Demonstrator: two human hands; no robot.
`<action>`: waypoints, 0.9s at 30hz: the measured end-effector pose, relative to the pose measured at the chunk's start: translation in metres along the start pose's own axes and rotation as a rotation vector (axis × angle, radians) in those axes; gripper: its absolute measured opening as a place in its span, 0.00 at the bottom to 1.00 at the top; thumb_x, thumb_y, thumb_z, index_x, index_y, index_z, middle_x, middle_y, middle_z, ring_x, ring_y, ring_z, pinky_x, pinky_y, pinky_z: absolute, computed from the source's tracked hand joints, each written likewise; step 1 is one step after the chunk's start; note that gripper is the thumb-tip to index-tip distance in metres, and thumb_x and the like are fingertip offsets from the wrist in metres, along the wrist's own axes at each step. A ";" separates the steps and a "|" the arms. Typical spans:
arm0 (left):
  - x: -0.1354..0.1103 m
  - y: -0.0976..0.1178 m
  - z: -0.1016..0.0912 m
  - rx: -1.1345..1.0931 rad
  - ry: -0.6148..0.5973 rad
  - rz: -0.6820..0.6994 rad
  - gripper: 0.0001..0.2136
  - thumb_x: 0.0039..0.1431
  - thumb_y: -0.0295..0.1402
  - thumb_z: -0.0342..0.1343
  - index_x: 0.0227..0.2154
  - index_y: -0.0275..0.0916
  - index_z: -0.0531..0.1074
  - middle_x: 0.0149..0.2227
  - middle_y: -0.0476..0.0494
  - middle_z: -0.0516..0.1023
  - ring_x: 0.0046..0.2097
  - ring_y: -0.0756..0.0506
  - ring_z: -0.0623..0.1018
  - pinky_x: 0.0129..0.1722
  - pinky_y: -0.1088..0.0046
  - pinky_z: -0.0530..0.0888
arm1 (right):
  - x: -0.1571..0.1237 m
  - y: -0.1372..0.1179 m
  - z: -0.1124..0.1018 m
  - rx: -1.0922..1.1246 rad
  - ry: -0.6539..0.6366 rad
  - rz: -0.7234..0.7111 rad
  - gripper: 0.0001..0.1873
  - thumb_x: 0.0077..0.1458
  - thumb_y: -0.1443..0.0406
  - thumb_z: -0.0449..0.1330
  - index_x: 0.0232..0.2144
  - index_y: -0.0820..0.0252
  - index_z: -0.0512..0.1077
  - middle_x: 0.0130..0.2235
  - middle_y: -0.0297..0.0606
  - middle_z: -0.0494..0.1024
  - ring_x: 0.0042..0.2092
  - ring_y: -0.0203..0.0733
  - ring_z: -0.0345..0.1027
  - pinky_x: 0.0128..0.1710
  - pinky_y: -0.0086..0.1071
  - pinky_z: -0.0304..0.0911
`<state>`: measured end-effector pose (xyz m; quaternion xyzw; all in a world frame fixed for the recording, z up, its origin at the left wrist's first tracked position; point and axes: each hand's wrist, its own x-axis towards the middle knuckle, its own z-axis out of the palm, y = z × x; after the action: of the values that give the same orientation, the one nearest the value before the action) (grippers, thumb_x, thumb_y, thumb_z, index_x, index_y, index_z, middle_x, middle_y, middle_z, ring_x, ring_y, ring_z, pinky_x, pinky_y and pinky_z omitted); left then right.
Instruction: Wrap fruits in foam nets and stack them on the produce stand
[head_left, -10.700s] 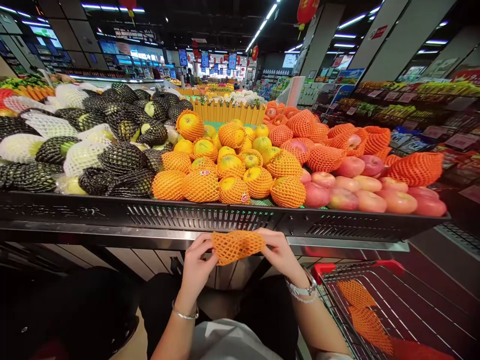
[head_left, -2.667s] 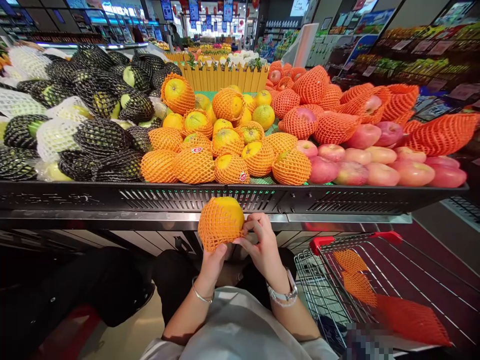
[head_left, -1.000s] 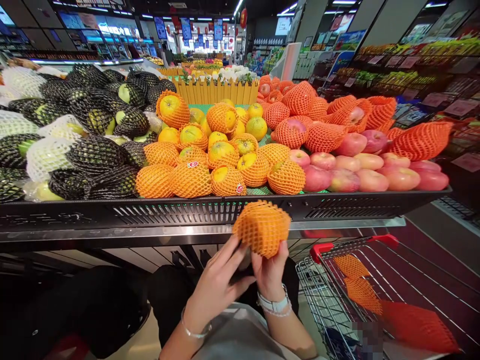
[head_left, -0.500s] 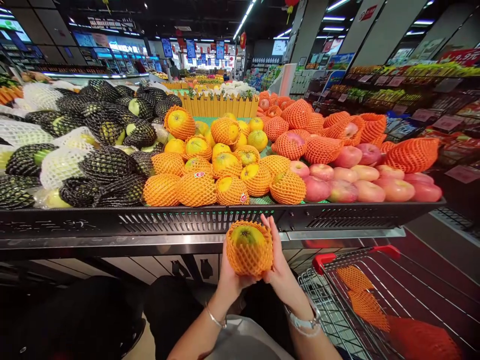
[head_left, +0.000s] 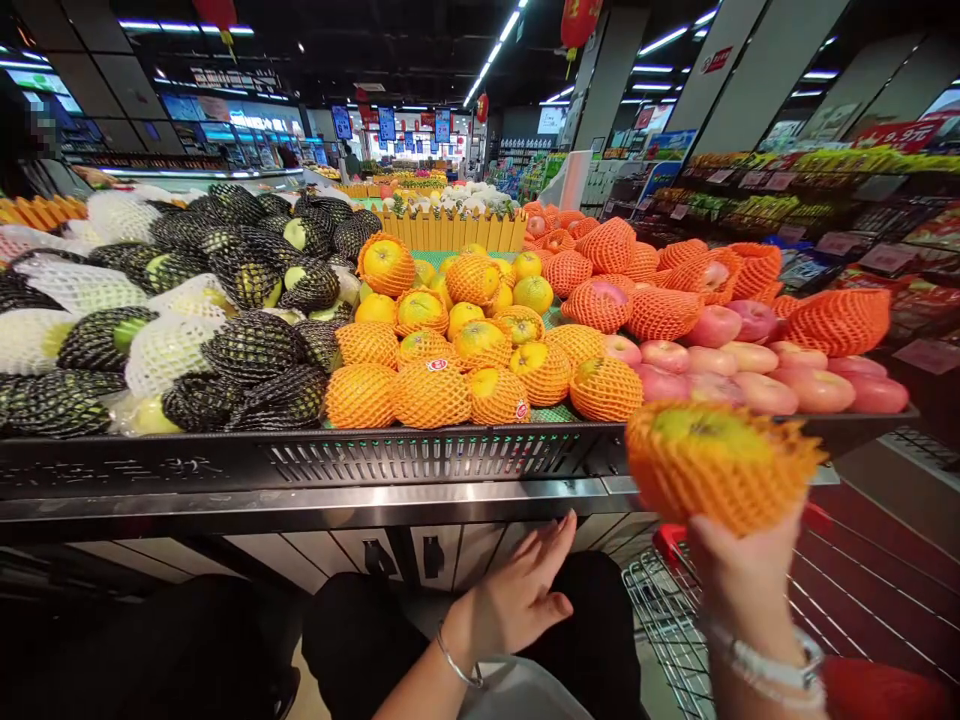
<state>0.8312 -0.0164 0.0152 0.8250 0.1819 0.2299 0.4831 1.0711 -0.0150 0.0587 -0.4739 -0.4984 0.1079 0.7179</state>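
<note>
An orange (head_left: 720,462) in an orange foam net sits in my right hand (head_left: 746,570), raised above the cart's near corner and in front of the apples. The fruit's greenish-yellow top faces up; motion blurs it slightly. My left hand (head_left: 514,590), with a bangle at its wrist, is open with fingers stretched out, and nothing is in it. It hovers over my lap, below the display's metal edge. Netted oranges (head_left: 431,392) are piled on the display directly ahead of my hands.
Right of the oranges lie bare apples (head_left: 761,392) and red-netted fruit (head_left: 667,312). Fruit in black nets (head_left: 255,350) fills the left side. A black slotted display front (head_left: 420,455) runs across. A wire shopping cart (head_left: 667,620) with red fittings stands at lower right.
My right hand has carried the orange up and right, away from my left hand. The left hand has let go and dropped lower. The view has shifted slightly.
</note>
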 end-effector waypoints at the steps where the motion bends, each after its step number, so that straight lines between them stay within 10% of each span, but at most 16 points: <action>1: -0.002 -0.003 0.000 0.032 -0.041 -0.039 0.41 0.61 0.60 0.33 0.69 0.37 0.35 0.71 0.35 0.43 0.70 0.37 0.50 0.68 0.57 0.51 | 0.027 -0.008 0.002 -0.083 0.021 -0.105 0.54 0.29 0.52 0.75 0.59 0.40 0.59 0.63 0.37 0.62 0.64 0.63 0.55 0.62 0.66 0.50; 6: -0.007 -0.016 0.009 0.222 -0.215 -0.266 0.41 0.61 0.57 0.44 0.68 0.35 0.44 0.65 0.26 0.61 0.63 0.31 0.65 0.61 0.54 0.63 | 0.157 -0.014 0.059 -0.346 -0.149 -0.456 0.52 0.34 0.49 0.73 0.58 0.61 0.59 0.59 0.51 0.64 0.61 0.54 0.59 0.65 0.51 0.50; 11: -0.010 -0.016 0.013 0.222 -0.228 -0.349 0.37 0.63 0.51 0.49 0.68 0.38 0.46 0.64 0.29 0.63 0.63 0.31 0.66 0.59 0.56 0.66 | 0.229 0.026 0.126 -0.506 -0.589 -0.283 0.49 0.34 0.53 0.73 0.56 0.67 0.62 0.55 0.53 0.69 0.57 0.60 0.63 0.60 0.53 0.57; 18: -0.010 -0.018 0.013 0.285 -0.184 -0.535 0.34 0.64 0.49 0.48 0.68 0.38 0.48 0.63 0.32 0.66 0.63 0.32 0.66 0.61 0.54 0.61 | 0.267 0.045 0.141 -0.699 -0.932 0.052 0.44 0.43 0.53 0.69 0.59 0.62 0.60 0.55 0.50 0.73 0.53 0.57 0.69 0.53 0.47 0.67; 23: -0.002 -0.021 0.024 0.237 -0.200 -0.460 0.35 0.63 0.50 0.48 0.68 0.40 0.49 0.65 0.34 0.63 0.63 0.32 0.66 0.60 0.56 0.63 | 0.260 0.031 0.138 -1.025 -0.790 -0.264 0.36 0.50 0.45 0.62 0.53 0.64 0.70 0.61 0.55 0.65 0.62 0.69 0.55 0.60 0.64 0.48; 27: -0.006 -0.028 0.027 0.214 -0.235 -0.496 0.35 0.62 0.49 0.51 0.67 0.38 0.51 0.63 0.31 0.66 0.62 0.32 0.68 0.60 0.56 0.64 | 0.228 0.011 0.087 -0.865 -0.678 -0.548 0.30 0.61 0.49 0.51 0.56 0.62 0.67 0.59 0.51 0.68 0.60 0.58 0.60 0.59 0.54 0.55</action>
<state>0.8388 -0.0258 -0.0224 0.8225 0.3441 -0.0126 0.4527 1.1128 0.1836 0.1943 -0.5162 -0.8014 -0.1478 0.2634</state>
